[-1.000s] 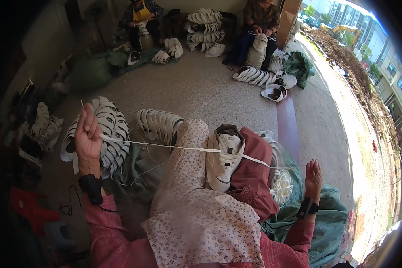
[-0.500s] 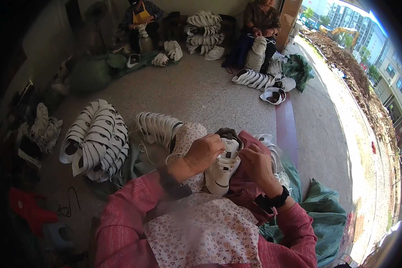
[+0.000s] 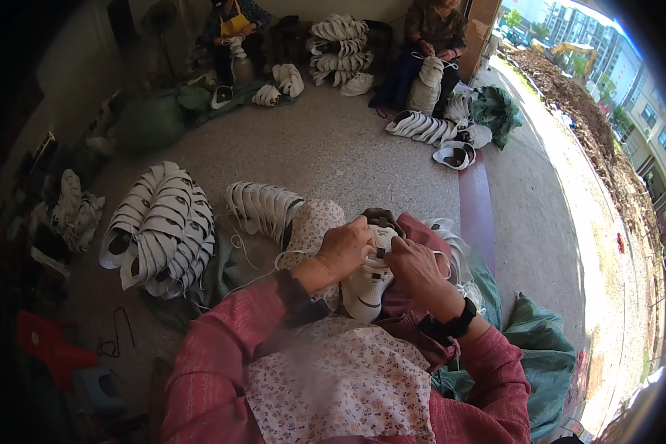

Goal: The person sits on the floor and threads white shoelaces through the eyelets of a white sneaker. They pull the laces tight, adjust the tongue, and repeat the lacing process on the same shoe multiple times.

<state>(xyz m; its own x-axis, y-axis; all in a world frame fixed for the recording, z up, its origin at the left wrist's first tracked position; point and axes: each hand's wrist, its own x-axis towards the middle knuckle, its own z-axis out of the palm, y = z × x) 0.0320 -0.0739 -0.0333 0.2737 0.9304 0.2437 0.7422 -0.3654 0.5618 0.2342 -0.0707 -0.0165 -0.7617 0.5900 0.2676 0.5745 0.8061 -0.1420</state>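
A white shoe upper (image 3: 364, 291) with a dark collar lining rests upright on my lap, toe toward me. My left hand (image 3: 340, 251) is closed at the left edge of its lacing opening, fingertips pinching the upper. Opposite it, my right hand (image 3: 418, 270) is pinched at the right edge over the tongue. A white shoelace (image 3: 442, 260) loops out beside the right hand; the exact grip at the fingertips is hidden. More pale lace curves past my left wrist. Under the shoe lie a floral apron (image 3: 340, 370) and dusky red cloth (image 3: 422, 231).
Stacked white shoe uppers (image 3: 163, 226) stand at left, with another row (image 3: 263, 207) by my knee. A red plastic object (image 3: 48, 344) lies lower left, a green sack (image 3: 536, 355) lower right. Two people sit at the back handling uppers, near a tall stack (image 3: 340, 52).
My right hand has moved left and down onto the shoe's opening, and a lace loop now shows beside it. My left hand stays at the upper's left edge.
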